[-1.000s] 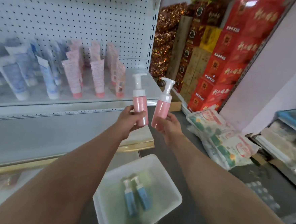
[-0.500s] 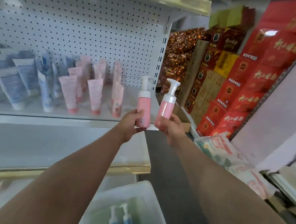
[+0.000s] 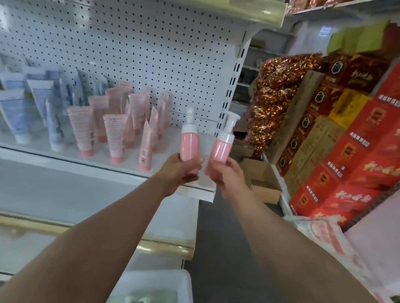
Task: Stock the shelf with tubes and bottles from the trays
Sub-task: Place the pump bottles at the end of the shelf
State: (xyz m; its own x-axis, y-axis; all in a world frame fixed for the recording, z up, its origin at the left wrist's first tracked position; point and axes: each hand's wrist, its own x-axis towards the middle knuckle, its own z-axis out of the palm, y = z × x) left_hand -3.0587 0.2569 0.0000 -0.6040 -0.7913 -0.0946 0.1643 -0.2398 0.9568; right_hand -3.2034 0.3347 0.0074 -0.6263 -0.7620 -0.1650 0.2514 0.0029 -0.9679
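Bottles are not yet on the shelf [image 3: 98,168]: the left hand [image 3: 178,171] grips one pink bottle [image 3: 189,144], the right hand [image 3: 228,174] the other [image 3: 218,150], near its right end beside standing tubes [image 3: 115,136], and more wait in the tray [image 3: 180,282].

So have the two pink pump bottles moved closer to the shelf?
Yes. Both pink pump bottles now overlap the shelf edge beside the pink tubes, nearer than before.

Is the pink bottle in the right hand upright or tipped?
Tipped. The right bottle leans with its white pump toward the right, while the right hand grips its base; the left bottle stands nearly straight.
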